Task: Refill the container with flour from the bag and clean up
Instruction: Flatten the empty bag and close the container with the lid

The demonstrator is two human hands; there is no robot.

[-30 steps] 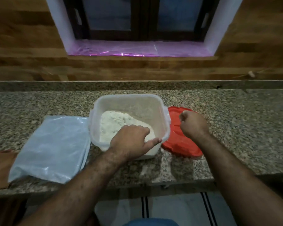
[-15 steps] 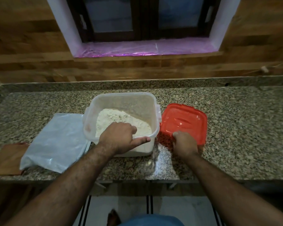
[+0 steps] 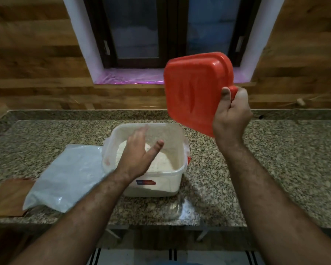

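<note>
The container [image 3: 145, 163] stands on the table [image 3: 275, 165] near the centre of the view, uncovered. It is translucent plastic with a small label on its near wall. Flour [image 3: 161, 163] fills its lower part in an uneven mound.

The left hand [image 3: 139, 153] hovers over the container's near-left corner with fingers spread apart and thumb pointing toward 2 o'clock. It grips nothing. Motion blur hides the fingertips; contact with the rim cannot be determined.

The right hand [image 3: 232, 113] is raised above the table at 1 o'clock from the container. It is clamped on the lid [image 3: 195, 88], thumb on the near face, fingers wrapped behind the right edge. The lid is red, square with rounded corners, and is held tilted, nearly upright, clear of the container. Its lower corner hangs above the container's far-right corner.

The bag [image 3: 65, 180] lies flat on the table at 9 o'clock from the container, touching its left wall. It is pale translucent plastic and looks flattened. A brown board [image 3: 10, 197] lies partly under the bag's left end, at the table's near-left edge.
</note>
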